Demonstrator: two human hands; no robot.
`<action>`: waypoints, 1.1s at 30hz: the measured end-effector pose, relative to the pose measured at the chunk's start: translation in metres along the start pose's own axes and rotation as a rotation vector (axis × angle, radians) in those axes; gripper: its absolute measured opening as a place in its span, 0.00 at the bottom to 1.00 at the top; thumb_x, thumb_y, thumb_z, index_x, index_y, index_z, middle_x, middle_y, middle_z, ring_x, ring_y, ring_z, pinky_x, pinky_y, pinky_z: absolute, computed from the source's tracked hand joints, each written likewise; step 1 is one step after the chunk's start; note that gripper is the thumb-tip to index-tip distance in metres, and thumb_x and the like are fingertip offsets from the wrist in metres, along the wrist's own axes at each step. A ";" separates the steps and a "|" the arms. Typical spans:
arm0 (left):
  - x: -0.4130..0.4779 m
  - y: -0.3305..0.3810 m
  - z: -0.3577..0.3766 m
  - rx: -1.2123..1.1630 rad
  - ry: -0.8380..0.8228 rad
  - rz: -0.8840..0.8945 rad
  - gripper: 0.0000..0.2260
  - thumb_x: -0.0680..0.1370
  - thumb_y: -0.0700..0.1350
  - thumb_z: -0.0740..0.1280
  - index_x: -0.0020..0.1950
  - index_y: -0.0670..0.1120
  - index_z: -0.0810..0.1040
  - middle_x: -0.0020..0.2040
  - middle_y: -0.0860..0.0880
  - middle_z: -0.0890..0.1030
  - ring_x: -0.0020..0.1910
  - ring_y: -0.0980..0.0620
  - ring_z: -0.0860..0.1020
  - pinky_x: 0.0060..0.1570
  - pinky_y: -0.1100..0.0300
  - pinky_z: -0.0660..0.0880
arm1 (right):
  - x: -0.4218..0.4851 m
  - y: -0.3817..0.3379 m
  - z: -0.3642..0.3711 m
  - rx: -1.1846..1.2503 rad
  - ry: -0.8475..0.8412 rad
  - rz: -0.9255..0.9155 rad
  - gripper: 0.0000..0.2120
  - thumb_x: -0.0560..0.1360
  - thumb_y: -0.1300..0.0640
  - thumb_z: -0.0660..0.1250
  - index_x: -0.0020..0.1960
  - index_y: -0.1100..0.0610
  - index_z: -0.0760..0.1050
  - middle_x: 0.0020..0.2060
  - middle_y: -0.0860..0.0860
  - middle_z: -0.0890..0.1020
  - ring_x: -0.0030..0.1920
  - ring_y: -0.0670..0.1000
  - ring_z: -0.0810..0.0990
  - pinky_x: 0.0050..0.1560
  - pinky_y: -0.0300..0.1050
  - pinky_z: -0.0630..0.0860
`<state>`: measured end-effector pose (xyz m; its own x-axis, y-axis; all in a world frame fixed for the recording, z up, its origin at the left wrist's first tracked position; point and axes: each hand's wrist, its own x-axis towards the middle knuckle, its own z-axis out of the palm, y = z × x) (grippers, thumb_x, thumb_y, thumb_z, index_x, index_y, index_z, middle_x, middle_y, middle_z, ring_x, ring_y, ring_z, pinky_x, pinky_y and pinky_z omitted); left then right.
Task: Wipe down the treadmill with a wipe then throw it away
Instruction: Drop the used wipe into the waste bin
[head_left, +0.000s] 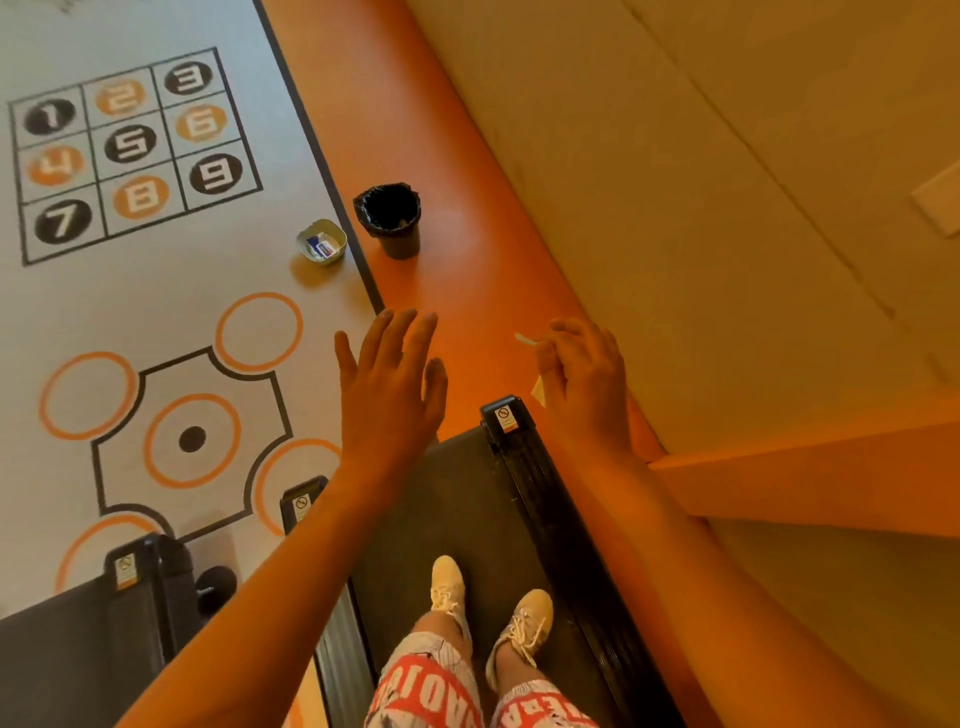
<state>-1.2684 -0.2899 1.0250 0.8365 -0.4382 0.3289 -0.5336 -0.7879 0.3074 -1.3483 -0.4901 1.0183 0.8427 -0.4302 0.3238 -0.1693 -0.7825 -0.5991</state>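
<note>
Orange flooring (467, 270) runs as a strip between the pale printed mat (156, 291) on the left and the wall (727, 208) on the right. It meets the end of the black treadmill (467, 509), where the person's shoes (519, 618) stand on the belt. A black lined bin (389, 221) stands on that strip beyond bare floor, with a small grey tray (322, 241) just beside it on the mat's edge. The left hand (389, 384) is spread and holds nothing, while the right hand (587, 384) pinches the pale wipe (525, 340) in curled fingers above the strip, well short of the bin.
</note>
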 end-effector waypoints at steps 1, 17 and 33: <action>0.003 -0.005 -0.002 0.006 0.000 -0.005 0.20 0.84 0.50 0.60 0.75 0.48 0.71 0.75 0.44 0.72 0.78 0.42 0.64 0.77 0.34 0.51 | 0.004 -0.002 0.001 0.005 0.010 0.006 0.21 0.85 0.48 0.56 0.58 0.60 0.82 0.58 0.57 0.81 0.60 0.54 0.74 0.56 0.56 0.77; 0.142 -0.231 -0.016 0.088 -0.047 -0.024 0.21 0.84 0.52 0.57 0.74 0.46 0.72 0.74 0.41 0.73 0.77 0.39 0.66 0.77 0.34 0.47 | 0.157 -0.111 0.178 0.025 0.049 0.042 0.19 0.84 0.48 0.57 0.55 0.58 0.83 0.59 0.56 0.82 0.59 0.57 0.77 0.57 0.46 0.71; 0.393 -0.390 0.176 0.134 -0.011 0.164 0.22 0.84 0.51 0.55 0.75 0.46 0.72 0.74 0.41 0.73 0.77 0.40 0.66 0.76 0.31 0.50 | 0.367 -0.033 0.424 0.043 0.179 0.026 0.18 0.85 0.49 0.57 0.56 0.58 0.82 0.58 0.54 0.81 0.60 0.53 0.76 0.59 0.44 0.73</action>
<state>-0.7101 -0.2311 0.8776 0.7414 -0.5693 0.3552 -0.6420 -0.7558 0.1286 -0.8165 -0.4318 0.8463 0.7332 -0.5265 0.4304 -0.1651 -0.7518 -0.6384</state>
